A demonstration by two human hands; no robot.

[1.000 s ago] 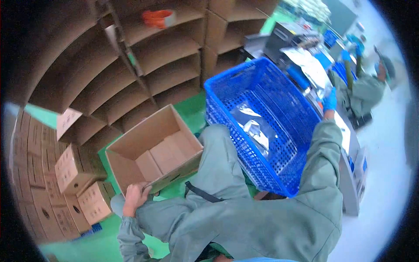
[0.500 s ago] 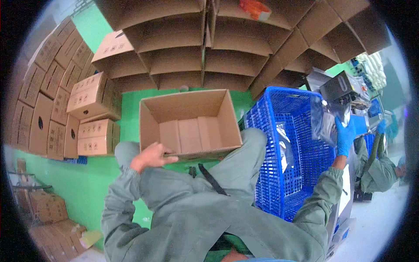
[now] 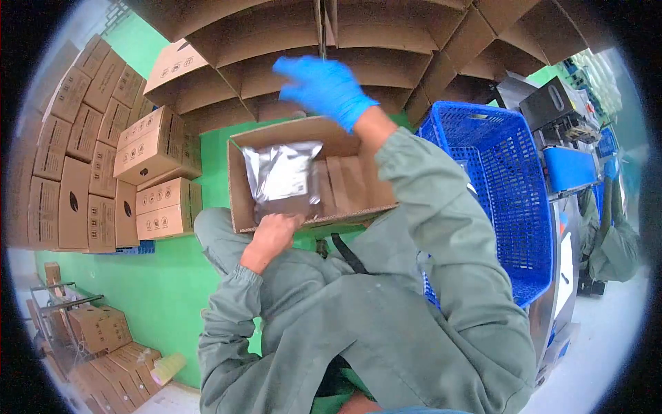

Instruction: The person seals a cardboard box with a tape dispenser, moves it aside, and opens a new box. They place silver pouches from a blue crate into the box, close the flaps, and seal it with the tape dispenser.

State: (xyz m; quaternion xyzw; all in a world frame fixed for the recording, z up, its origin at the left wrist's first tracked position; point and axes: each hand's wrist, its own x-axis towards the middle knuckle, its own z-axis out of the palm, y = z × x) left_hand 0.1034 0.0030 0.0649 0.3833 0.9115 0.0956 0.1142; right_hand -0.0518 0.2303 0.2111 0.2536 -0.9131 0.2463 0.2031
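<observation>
An open cardboard box (image 3: 376, 196) rests tilted across the person's thighs. A silver and clear plastic pouch with a white label (image 3: 283, 176) is in its left part, its contents dark near the bottom. My left hand (image 3: 276, 237), bare, is curled at the box's front rim by the pouch's lower edge; its fingertips are partly hidden. My right hand (image 3: 327, 91), in a blue glove, is raised above the box's far side with fingers extended and nothing in them. A blue plastic basket (image 3: 514, 221) stands to the right, partly behind my right sleeve.
Cardboard shelving compartments (image 3: 276, 72) rise beyond the box. Stacked printed cartons (image 3: 89, 155) stand on the left. Right of the basket is a bench with dark equipment (image 3: 548, 103). A co-worker's sleeve (image 3: 614, 234) shows at far right. More cartons (image 3: 103, 328) lie at lower left.
My right hand has swung left from above the basket to above the box and let go of the pouch. The pouch is now in the box. My left hand has curled at the rim.
</observation>
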